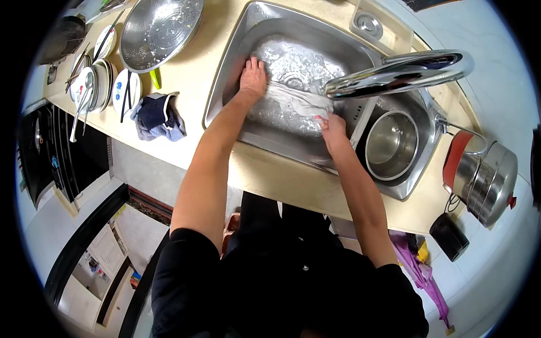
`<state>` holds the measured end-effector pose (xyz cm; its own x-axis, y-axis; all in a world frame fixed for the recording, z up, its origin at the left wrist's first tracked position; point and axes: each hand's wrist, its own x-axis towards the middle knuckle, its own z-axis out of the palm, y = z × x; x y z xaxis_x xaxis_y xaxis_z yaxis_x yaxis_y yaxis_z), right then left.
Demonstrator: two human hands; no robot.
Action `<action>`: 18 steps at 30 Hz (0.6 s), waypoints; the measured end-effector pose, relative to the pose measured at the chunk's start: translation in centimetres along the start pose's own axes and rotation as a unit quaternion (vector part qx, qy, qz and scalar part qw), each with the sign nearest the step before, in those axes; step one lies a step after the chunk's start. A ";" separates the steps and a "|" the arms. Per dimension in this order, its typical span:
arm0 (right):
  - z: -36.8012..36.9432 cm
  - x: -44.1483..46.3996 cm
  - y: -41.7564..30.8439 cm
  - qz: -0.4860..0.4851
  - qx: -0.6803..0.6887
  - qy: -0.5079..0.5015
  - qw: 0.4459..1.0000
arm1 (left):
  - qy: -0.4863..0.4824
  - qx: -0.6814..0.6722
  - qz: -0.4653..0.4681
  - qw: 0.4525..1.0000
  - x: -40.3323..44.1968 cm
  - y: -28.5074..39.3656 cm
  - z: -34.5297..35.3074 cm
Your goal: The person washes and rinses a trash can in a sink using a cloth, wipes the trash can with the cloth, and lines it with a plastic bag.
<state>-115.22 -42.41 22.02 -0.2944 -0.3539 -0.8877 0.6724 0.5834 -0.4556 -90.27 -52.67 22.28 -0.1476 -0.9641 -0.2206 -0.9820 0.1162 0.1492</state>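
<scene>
A wet whitish cloth stretches across the large basin of the metal sink, over shallow water with suds. At its left end is my left hand, knuckles up near the basin's left wall, fingers curled on the cloth and partly hidden. My right hand grips the other end by the basin's front right corner, with a small reddish spot at the fingertips. Over the right part of the basin hangs the chrome faucet, close above the cloth's right end.
A metal pot sits in the small basin. Left of the sink are a large steel bowl, a dark blue and grey cloth, and stacked plates with chopsticks and a spoon. A stacked steel pot stands right.
</scene>
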 end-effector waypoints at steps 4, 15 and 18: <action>2.3 -4.8 -2.3 0.058 -0.107 0.081 0.989 | 0.071 -0.030 -0.070 0.995 -1.4 3.7 -0.8; 3.6 2.0 -4.1 0.170 0.061 -0.320 0.930 | 0.090 -0.473 0.054 0.875 -7.9 19.4 -3.9; 4.1 1.2 -3.7 0.136 0.022 -0.311 0.940 | 0.103 -0.472 0.111 0.868 -8.6 19.3 -6.1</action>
<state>-115.27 -47.95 22.89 0.3382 -0.5629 -0.7542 0.6963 0.6888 -0.2019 -107.27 -43.60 32.93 -0.2016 -0.9763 0.0782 -0.3832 0.1521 0.9111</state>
